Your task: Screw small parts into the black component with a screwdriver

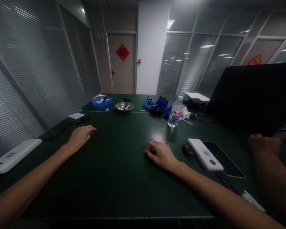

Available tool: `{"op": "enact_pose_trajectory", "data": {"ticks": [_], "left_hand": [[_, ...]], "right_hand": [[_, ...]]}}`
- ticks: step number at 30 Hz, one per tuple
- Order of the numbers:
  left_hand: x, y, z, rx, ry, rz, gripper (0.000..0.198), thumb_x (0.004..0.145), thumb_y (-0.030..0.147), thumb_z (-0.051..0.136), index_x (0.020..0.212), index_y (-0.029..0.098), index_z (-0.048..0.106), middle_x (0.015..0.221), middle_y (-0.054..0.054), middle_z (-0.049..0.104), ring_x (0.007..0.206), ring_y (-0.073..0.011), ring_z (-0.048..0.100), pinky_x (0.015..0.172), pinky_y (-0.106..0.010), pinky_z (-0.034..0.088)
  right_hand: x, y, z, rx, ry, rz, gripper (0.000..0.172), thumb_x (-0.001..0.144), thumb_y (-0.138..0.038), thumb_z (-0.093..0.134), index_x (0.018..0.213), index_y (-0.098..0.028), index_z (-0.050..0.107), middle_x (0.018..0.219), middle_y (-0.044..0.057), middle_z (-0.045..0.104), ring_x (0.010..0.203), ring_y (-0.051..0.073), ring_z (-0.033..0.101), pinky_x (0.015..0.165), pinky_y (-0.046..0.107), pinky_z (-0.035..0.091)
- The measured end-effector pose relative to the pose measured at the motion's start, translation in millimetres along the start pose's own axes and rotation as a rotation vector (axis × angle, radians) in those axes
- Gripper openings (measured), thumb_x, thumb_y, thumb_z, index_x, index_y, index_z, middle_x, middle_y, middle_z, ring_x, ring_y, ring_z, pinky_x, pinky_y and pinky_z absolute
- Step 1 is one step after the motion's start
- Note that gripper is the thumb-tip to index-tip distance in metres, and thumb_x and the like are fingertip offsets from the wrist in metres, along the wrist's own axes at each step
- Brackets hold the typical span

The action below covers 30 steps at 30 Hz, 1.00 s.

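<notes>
My left hand (82,136) rests low over the left part of the dark green table (114,178). Its fingers are loosely stretched toward the right, with nothing visible in them. Right of the middle, my right hand (161,154) lies on the tabletop with fingers curled and thumb against the forefinger. A small thin tip pokes out past these fingertips, too small and blurred to name. Beyond this hand a clear water bottle (174,116) stands upright. To its right lie a white power bank (205,154) and a dark flat phone-like slab (225,159).
At the far side are a blue basket (102,102) with small items, a metal bowl (124,107) and more blue trays (150,104). Another white power bank (15,156) lies at left. A black monitor (252,98) and another person's hand (264,144) are at right.
</notes>
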<state>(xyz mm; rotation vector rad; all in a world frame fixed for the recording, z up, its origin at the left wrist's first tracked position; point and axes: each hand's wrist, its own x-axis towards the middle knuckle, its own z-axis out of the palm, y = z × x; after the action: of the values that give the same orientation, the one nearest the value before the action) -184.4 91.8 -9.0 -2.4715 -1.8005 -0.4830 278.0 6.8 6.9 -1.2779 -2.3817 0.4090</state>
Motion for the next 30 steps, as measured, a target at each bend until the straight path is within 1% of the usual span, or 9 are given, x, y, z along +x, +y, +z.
{"op": "enact_pose_trajectory", "data": {"ticks": [4,8,14,17,18,20,26,28,30], "left_hand": [[1,4,-0.5,0.069,-0.022,0.028,0.041,0.088,0.02,0.05,0.124,0.022,0.068,0.122,-0.009,0.068,0.112,-0.0305,0.064,0.091,-0.042,0.051],[5,5,1.1,0.035,-0.021,-0.038,0.036,0.091,0.025,0.049,0.12,0.023,0.07,0.121,-0.008,0.068,0.111,-0.0289,0.063,0.09,-0.039,0.051],[11,-11,4.6,-0.112,-0.01,-0.115,0.033,0.093,0.032,0.053,0.119,0.023,0.071,0.116,-0.006,0.069,0.104,-0.0254,0.065,0.088,-0.036,0.051],[12,-6,2.6,-0.257,-0.024,-0.147,0.035,0.092,0.034,0.057,0.122,0.022,0.068,0.112,-0.006,0.069,0.099,-0.024,0.065,0.085,-0.035,0.051],[12,2,2.1,-0.312,-0.04,-0.145,0.036,0.092,0.034,0.058,0.124,0.021,0.067,0.111,-0.006,0.068,0.098,-0.0234,0.065,0.085,-0.035,0.051],[11,33,3.0,-0.435,-0.094,-0.09,0.037,0.092,0.034,0.06,0.126,0.021,0.066,0.11,-0.005,0.067,0.097,-0.0219,0.065,0.084,-0.035,0.051],[-9,174,14.1,-0.738,-0.282,0.299,0.028,0.091,0.028,0.067,0.119,0.023,0.069,0.104,-0.003,0.064,0.089,-0.0164,0.062,0.081,-0.03,0.051],[-16,202,15.2,-0.753,-0.285,0.36,0.036,0.092,0.024,0.066,0.129,0.026,0.065,0.103,-0.002,0.063,0.089,-0.0159,0.061,0.081,-0.031,0.05],[-19,212,14.5,-0.756,-0.265,0.376,0.044,0.091,0.022,0.068,0.134,0.027,0.06,0.103,-0.002,0.061,0.089,-0.0159,0.06,0.081,-0.031,0.05]], "right_hand": [[0,-1,0,0.006,0.002,0.005,0.013,0.096,-0.032,0.061,0.095,-0.02,0.064,0.095,0.004,0.065,0.078,0.016,0.059,0.068,0.027,0.043],[1,2,3,-0.003,0.005,0.006,0.013,0.096,-0.033,0.062,0.094,-0.02,0.064,0.094,0.003,0.065,0.077,0.016,0.059,0.067,0.027,0.042],[1,6,6,0.002,0.03,0.0,0.013,0.095,-0.033,0.062,0.094,-0.021,0.064,0.092,0.002,0.065,0.076,0.015,0.059,0.067,0.027,0.041],[1,5,5,0.02,0.035,-0.009,0.012,0.094,-0.033,0.063,0.093,-0.021,0.064,0.092,0.002,0.065,0.076,0.015,0.059,0.068,0.027,0.041],[1,4,4,0.025,0.039,-0.009,0.012,0.094,-0.032,0.063,0.093,-0.021,0.064,0.092,0.002,0.065,0.076,0.015,0.059,0.068,0.027,0.041],[1,1,4,0.041,0.049,-0.012,0.011,0.094,-0.032,0.063,0.093,-0.021,0.064,0.092,0.002,0.065,0.077,0.015,0.059,0.068,0.027,0.041],[-3,-16,10,0.11,0.037,-0.095,0.01,0.094,-0.03,0.063,0.095,-0.02,0.062,0.091,0.001,0.063,0.075,0.014,0.058,0.067,0.026,0.041],[-5,-22,11,0.111,0.021,-0.119,0.009,0.094,-0.029,0.063,0.096,-0.021,0.062,0.092,0.001,0.063,0.075,0.014,0.058,0.067,0.026,0.042],[-6,-26,12,0.102,0.008,-0.122,0.008,0.094,-0.028,0.062,0.096,-0.02,0.062,0.093,0.001,0.063,0.074,0.014,0.058,0.067,0.026,0.042]]}}
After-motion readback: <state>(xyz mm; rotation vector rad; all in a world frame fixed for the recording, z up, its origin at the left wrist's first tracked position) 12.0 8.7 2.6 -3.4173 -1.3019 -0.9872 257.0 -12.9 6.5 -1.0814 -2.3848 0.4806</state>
